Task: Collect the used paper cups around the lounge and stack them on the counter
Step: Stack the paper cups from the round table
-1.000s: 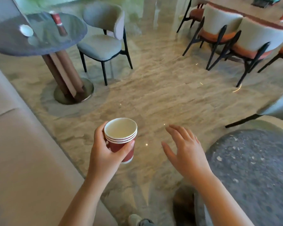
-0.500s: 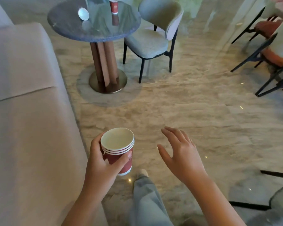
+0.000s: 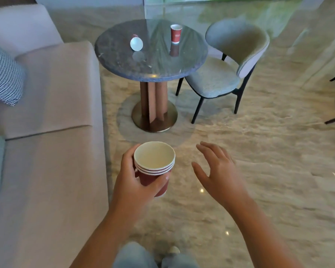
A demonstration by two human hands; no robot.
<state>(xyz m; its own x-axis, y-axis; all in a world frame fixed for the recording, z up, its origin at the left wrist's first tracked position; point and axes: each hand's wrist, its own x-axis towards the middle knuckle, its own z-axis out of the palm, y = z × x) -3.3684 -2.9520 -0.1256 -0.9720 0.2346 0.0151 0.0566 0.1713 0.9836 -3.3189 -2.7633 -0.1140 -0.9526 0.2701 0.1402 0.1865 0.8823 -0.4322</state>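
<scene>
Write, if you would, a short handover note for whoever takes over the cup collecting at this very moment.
Left hand: grip curled round a stack of cups, nested, mouths up.
Right hand: open and empty, beside the stack.
Round table ahead: an upright cup and a tipped cup, apart from each other.
Done: several cups gathered into the stack.
Left: pick up both table cups, nest them on the stack, then carry it all to the counter, which is not in view.
</scene>
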